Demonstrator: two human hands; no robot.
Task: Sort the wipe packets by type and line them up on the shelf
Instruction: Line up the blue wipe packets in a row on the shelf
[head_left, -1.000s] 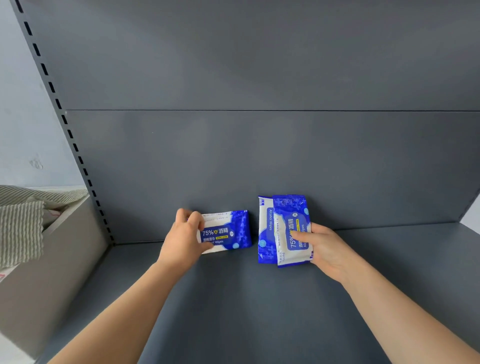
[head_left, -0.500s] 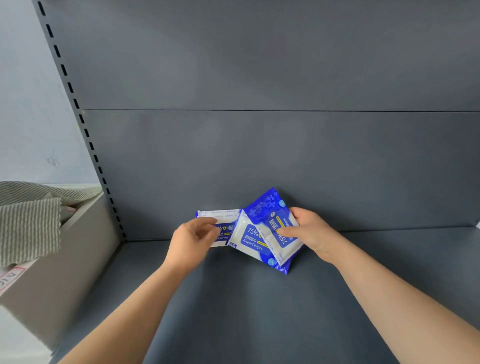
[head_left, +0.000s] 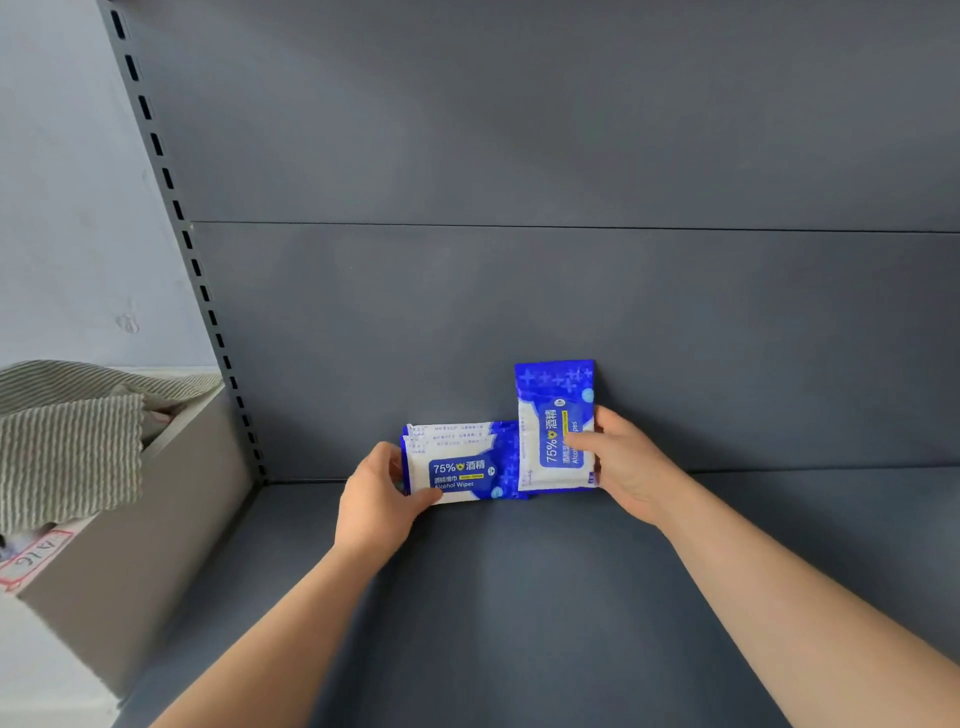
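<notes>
Blue and white alcohol wipe packets stand against the dark grey back panel of the shelf (head_left: 519, 597). My left hand (head_left: 376, 496) grips the left end of two packets stacked lengthwise (head_left: 462, 462), one behind the other. My right hand (head_left: 623, 467) holds a third packet (head_left: 553, 415) standing on its short end, thumb across its front and fingers behind its right edge. The upright packet touches the right end of the lengthwise pair.
A grey cardboard box (head_left: 130, 561) with striped cloth (head_left: 67, 447) hanging over its rim stands left of the shelf. A slotted upright post (head_left: 176, 208) runs along the shelf's left side. The shelf floor stretches bare to the right and towards me.
My right hand passed one tilted packet onto the left hand's packet, so two now stand lengthwise there. It then turned its remaining packet upright beside them.
</notes>
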